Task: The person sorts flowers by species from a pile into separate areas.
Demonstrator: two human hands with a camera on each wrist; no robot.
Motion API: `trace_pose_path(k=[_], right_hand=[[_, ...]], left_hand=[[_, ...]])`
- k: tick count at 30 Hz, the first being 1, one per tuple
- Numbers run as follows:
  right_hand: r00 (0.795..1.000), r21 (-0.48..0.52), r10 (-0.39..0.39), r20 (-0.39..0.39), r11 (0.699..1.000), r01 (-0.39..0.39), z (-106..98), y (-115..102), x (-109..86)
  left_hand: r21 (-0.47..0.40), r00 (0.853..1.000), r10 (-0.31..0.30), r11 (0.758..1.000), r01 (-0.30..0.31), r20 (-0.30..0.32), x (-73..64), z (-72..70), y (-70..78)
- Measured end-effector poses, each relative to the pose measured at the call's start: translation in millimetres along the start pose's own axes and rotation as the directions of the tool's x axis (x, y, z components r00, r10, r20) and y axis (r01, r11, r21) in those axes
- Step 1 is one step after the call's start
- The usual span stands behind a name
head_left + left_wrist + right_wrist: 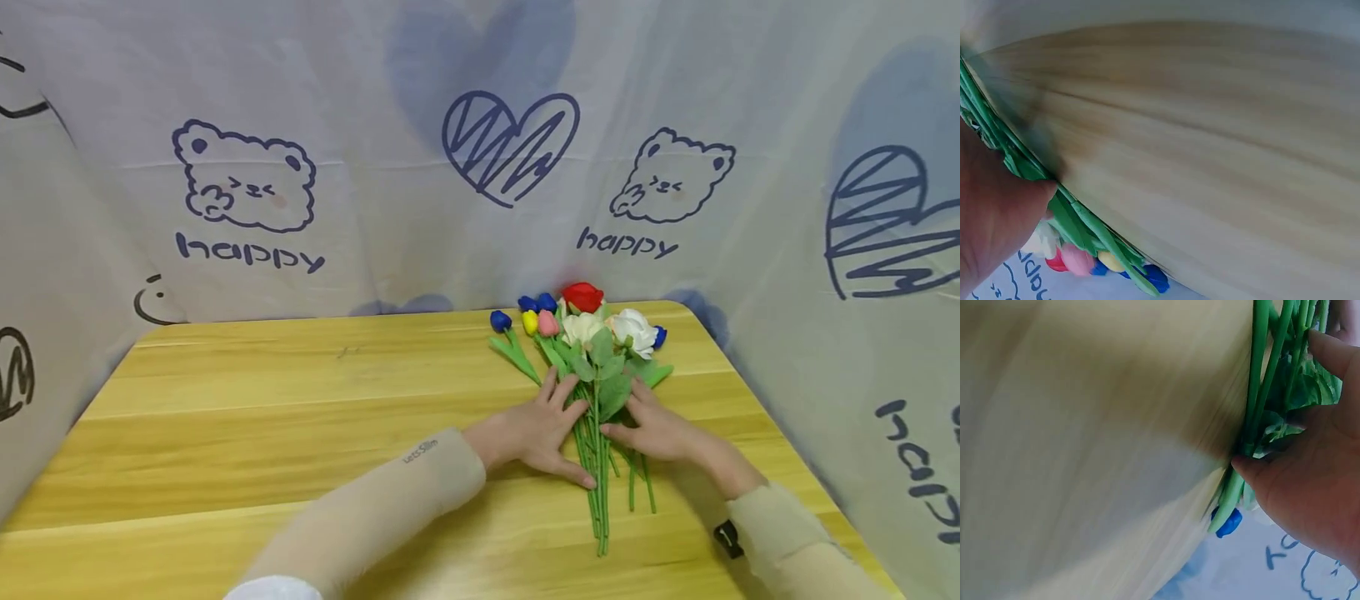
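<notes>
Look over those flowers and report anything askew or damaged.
Mildly askew: one blue flower splays out at the left edge of the bunch, apart from the other flowers, and the stem ends sit uneven, some stopping short of the longest. I see no damage or spill.

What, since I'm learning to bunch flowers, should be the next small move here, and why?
Probably ease the left hand and right hand slightly together around the stems: they lie on opposite sides of the bunch, and in the head view the leftmost blue tulip stands apart from the rest.
</notes>
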State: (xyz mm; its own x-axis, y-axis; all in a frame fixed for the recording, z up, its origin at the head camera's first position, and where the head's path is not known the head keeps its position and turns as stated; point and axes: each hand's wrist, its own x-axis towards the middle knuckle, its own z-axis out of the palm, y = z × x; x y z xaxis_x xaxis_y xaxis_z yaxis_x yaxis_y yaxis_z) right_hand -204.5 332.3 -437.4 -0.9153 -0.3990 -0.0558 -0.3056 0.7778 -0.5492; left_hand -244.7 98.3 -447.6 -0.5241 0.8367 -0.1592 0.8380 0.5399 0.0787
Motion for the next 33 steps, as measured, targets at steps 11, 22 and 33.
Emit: trace_pose_path(k=[11,22,33], right_hand=[[0.999,0.049,0.023,0.025,0.998,-0.025,-17,30,-11.7],[0.998,0.110,0.054,0.033,0.992,-0.057,-38,60,-21.5],[0.999,0.169,0.047,0.000,0.985,-0.047,-43,92,-26.3]], left_hand=[[0.072,0.994,-0.061,0.996,0.054,0.094,38.5,-4.1,24.7],[0.118,0.985,-0.131,0.986,0.118,0.113,64.9,-19.0,52.1],[0.140,0.982,-0.151,0.981,0.134,0.116,87.3,-17.8,62.8]])
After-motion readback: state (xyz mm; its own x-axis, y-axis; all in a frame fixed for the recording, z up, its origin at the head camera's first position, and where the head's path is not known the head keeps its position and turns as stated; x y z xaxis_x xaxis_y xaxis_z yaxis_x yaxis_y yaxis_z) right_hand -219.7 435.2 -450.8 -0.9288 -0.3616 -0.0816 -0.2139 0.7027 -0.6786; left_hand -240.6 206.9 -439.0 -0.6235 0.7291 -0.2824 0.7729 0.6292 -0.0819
